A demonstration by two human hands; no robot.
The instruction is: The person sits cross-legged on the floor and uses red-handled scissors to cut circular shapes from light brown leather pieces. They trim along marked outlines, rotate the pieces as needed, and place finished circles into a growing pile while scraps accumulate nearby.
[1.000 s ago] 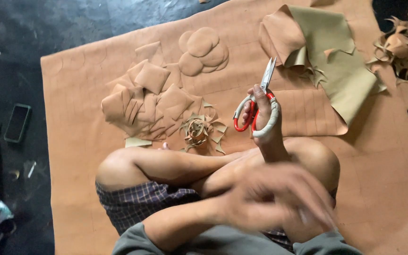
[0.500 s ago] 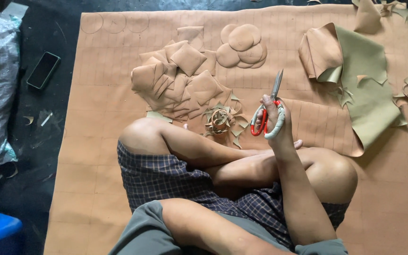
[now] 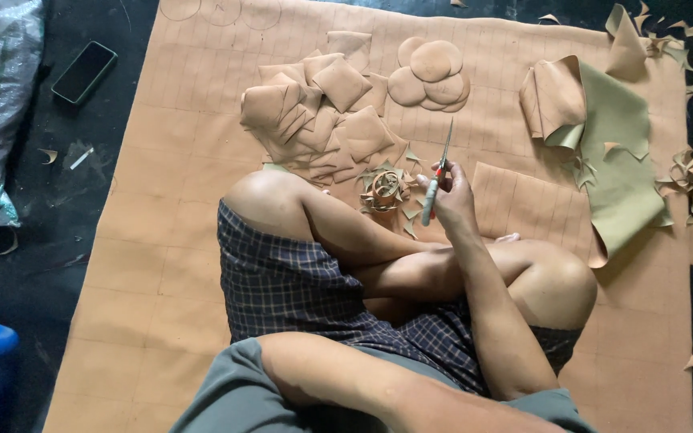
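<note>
The right hand (image 3: 452,200) was closed around the handles of a pair of scissors (image 3: 436,175), fingers wrapped tight, the closed blades pointing up and away from the wrist. The left hand could not be seen; only the left forearm crossed the bottom of the view, so its grip could not be told.

Just left of the gripped handles lay a small coil of curled leather trimmings (image 3: 384,189) with loose offcuts around it. Beyond that coil, farther from the hand, sat a heap of tan square leather pieces (image 3: 326,112). Past the blade tips lay a small stack of round leather discs (image 3: 431,72). To the right of the grip a folded leather sheet (image 3: 595,136), tan on one face and olive on the other, lay well apart. Everything rested on a large tan sheet marked in a grid (image 3: 170,208), which also bore the person's crossed legs below the hand.
</note>
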